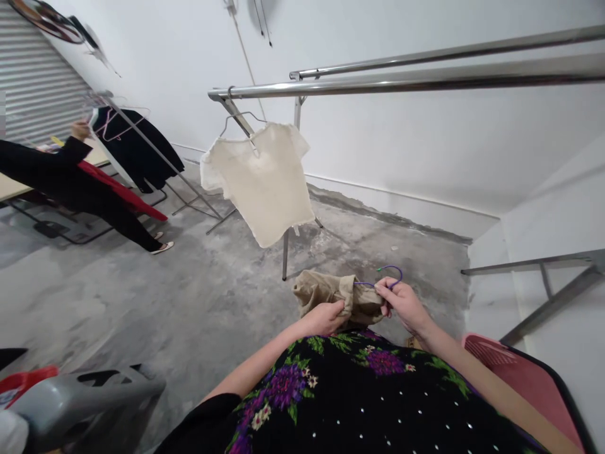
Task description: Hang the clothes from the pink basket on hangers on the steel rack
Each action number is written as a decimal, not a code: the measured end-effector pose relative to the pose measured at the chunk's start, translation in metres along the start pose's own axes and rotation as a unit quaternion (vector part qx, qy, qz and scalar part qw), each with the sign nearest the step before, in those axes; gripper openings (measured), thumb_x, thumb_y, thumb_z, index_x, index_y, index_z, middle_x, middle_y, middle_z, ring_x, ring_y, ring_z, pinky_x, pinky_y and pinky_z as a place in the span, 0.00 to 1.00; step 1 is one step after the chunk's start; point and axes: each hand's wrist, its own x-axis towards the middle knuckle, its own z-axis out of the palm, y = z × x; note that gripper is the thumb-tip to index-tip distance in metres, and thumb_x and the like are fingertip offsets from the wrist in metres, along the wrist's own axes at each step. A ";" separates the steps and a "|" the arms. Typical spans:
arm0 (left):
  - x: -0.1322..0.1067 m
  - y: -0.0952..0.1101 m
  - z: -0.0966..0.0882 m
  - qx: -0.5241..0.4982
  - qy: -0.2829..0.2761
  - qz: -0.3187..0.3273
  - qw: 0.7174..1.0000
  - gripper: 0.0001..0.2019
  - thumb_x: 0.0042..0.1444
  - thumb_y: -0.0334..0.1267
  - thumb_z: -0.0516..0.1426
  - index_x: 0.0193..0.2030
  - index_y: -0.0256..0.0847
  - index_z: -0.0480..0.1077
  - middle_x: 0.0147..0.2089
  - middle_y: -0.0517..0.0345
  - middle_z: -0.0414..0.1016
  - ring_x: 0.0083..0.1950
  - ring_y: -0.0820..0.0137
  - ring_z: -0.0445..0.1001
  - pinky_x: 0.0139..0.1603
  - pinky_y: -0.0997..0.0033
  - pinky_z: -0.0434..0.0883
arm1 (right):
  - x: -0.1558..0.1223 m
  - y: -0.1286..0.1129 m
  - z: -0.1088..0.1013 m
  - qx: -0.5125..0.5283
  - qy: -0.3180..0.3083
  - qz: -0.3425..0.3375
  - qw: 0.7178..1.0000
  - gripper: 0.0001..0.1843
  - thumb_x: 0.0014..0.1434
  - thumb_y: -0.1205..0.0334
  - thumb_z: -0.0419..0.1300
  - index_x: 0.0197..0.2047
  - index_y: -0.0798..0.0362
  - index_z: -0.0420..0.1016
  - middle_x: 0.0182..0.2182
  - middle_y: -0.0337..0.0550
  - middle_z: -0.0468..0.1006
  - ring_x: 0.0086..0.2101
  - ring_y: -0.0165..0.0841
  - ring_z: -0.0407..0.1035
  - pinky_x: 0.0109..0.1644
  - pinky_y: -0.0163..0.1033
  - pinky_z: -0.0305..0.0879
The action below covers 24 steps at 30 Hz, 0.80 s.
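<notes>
Close to my body, a crumpled tan garment [319, 291] is bunched up in front of me. My left hand [326, 317] grips its cloth near the collar-like edge, fingers closed. A purple hanger [401, 275] with a green-tipped hook pokes out of the garment's opening. Pinched at the base of that hook are the fingers of my right hand [399, 301]. The rest of the hanger is hidden inside the cloth. Further ahead, a cream short-sleeved top [267, 183] hangs from a grey hanger [243, 115] at the end of the rack.
A metal drying rack [401, 83] spans the upper right. At the left, a person in dark clothes [89, 189] stands by another rack with dark garments [137, 148]. A grey stool [85, 397] is at lower left, a pink chair [524, 384] at lower right.
</notes>
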 end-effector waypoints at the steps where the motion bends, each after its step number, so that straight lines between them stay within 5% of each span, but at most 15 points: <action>1: -0.001 0.002 -0.002 0.019 -0.017 0.005 1.000 0.14 0.63 0.46 0.48 0.38 0.40 0.68 0.32 0.53 0.75 0.32 0.64 0.72 0.31 0.71 0.64 | -0.001 0.000 0.000 0.004 -0.002 -0.003 1.000 0.22 0.54 0.41 0.60 0.29 0.53 0.65 0.11 0.32 0.66 0.13 0.25 0.61 0.16 0.28 0.56; 3: -0.007 0.007 -0.010 0.071 -0.036 0.007 0.997 0.17 0.62 0.52 0.50 0.36 0.40 0.70 0.32 0.52 0.76 0.33 0.62 0.74 0.30 0.70 0.64 | -0.001 0.001 0.000 0.016 -0.001 -0.009 1.000 0.21 0.54 0.42 0.60 0.29 0.53 0.65 0.12 0.31 0.65 0.13 0.24 0.61 0.15 0.28 0.55; 5: -0.014 0.011 -0.020 0.133 0.005 -0.007 0.991 0.21 0.61 0.56 0.49 0.33 0.41 0.70 0.32 0.52 0.76 0.33 0.62 0.75 0.30 0.70 0.64 | -0.001 0.001 -0.003 0.031 0.006 -0.011 0.999 0.21 0.53 0.42 0.61 0.29 0.53 0.65 0.12 0.31 0.64 0.13 0.24 0.61 0.15 0.27 0.54; 8: -0.022 0.012 -0.039 0.237 0.198 -0.027 0.951 0.21 0.65 0.51 0.46 0.32 0.39 0.70 0.34 0.51 0.75 0.39 0.63 0.74 0.38 0.68 0.66 | -0.002 -0.001 -0.008 0.058 0.010 -0.005 0.998 0.22 0.51 0.42 0.63 0.28 0.53 0.64 0.13 0.31 0.64 0.12 0.24 0.60 0.14 0.27 0.53; 10: -0.020 0.008 -0.050 0.292 0.289 0.007 0.912 0.16 0.65 0.47 0.48 0.41 0.38 0.71 0.42 0.47 0.74 0.48 0.60 0.71 0.49 0.63 0.65 | -0.002 -0.004 -0.009 0.068 0.004 0.002 0.998 0.23 0.50 0.42 0.63 0.28 0.53 0.64 0.13 0.30 0.64 0.12 0.23 0.60 0.14 0.27 0.52; 13: -0.008 0.000 -0.060 0.355 0.248 0.093 0.896 0.13 0.64 0.43 0.51 0.50 0.39 0.68 0.45 0.49 0.74 0.50 0.61 0.70 0.52 0.61 0.63 | -0.005 -0.009 -0.010 0.068 -0.014 0.002 0.998 0.22 0.51 0.43 0.63 0.28 0.54 0.64 0.13 0.30 0.63 0.12 0.24 0.60 0.13 0.27 0.51; 17: 0.001 -0.008 -0.069 0.376 0.155 0.149 0.901 0.11 0.66 0.36 0.48 0.35 0.40 0.69 0.30 0.59 0.71 0.32 0.70 0.69 0.34 0.71 0.62 | -0.006 -0.020 -0.024 0.070 -0.110 0.016 0.991 0.19 0.54 0.47 0.63 0.32 0.55 0.66 0.16 0.34 0.70 0.16 0.26 0.67 0.19 0.28 0.60; 20: -0.004 -0.006 -0.082 0.366 0.195 0.188 0.890 0.12 0.65 0.34 0.47 0.33 0.40 0.68 0.27 0.60 0.70 0.30 0.71 0.67 0.32 0.72 0.61 | -0.004 -0.027 -0.051 0.105 -0.217 0.036 0.970 0.19 0.55 0.48 0.62 0.40 0.56 0.69 0.25 0.43 0.77 0.27 0.33 0.74 0.32 0.36 0.69; 24: -0.011 0.004 -0.098 0.329 0.256 0.209 0.885 0.13 0.65 0.34 0.46 0.35 0.40 0.69 0.26 0.60 0.68 0.29 0.73 0.66 0.32 0.74 0.62 | 0.002 -0.025 -0.074 0.066 -0.218 0.005 0.974 0.21 0.50 0.53 0.67 0.43 0.56 0.71 0.26 0.37 0.75 0.24 0.26 0.68 0.30 0.32 0.64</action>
